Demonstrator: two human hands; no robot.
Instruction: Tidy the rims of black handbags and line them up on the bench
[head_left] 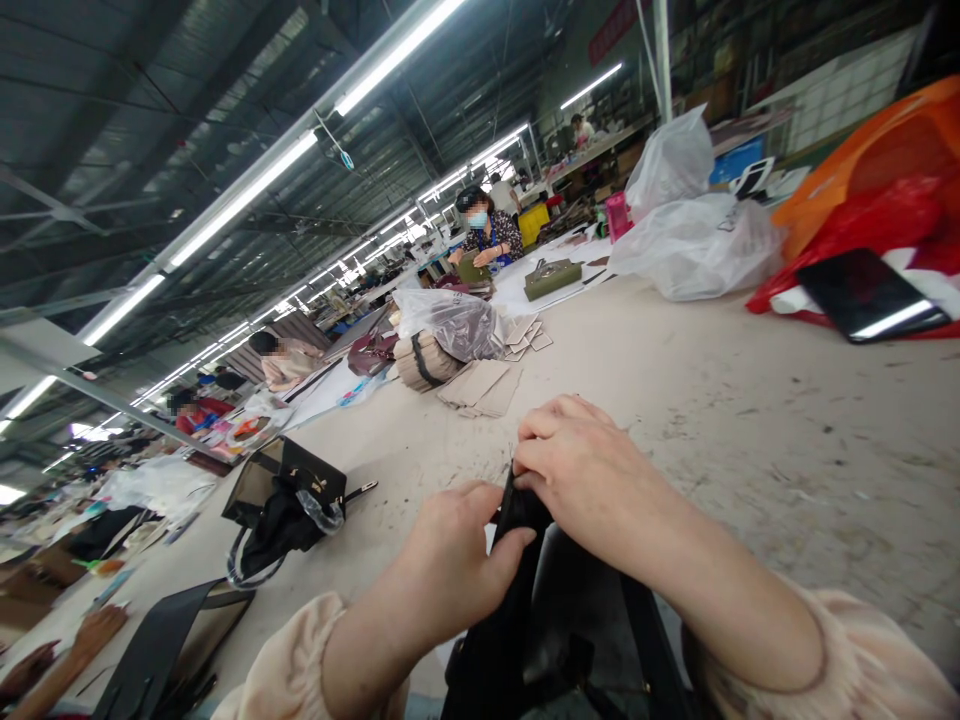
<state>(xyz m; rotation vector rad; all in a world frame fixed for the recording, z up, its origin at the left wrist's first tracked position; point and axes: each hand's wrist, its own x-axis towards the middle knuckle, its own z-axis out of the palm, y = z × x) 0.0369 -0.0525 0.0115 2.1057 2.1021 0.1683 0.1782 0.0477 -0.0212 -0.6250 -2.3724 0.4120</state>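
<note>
A black leather bag (pixel 555 620) stands at the near edge of the long worktable (pixel 720 420), right in front of me. My left hand (pixel 457 560) pinches the bag's upper edge with thumb and fingers closed. My right hand (pixel 585 470) is curled over the same top edge from the right, fingers folded down on it. Both wrists carry pale pink sleeves. The bag's inside is hidden.
Another black bag (pixel 289 500) lies to the left, with a dark panel (pixel 161 655) nearer me. Cardboard pieces (pixel 480 385), a clear plastic bag (pixel 450 320), white plastic bags (pixel 690 240), a tablet (pixel 870 295) on red and orange cloth sit farther off. Other people work along the table.
</note>
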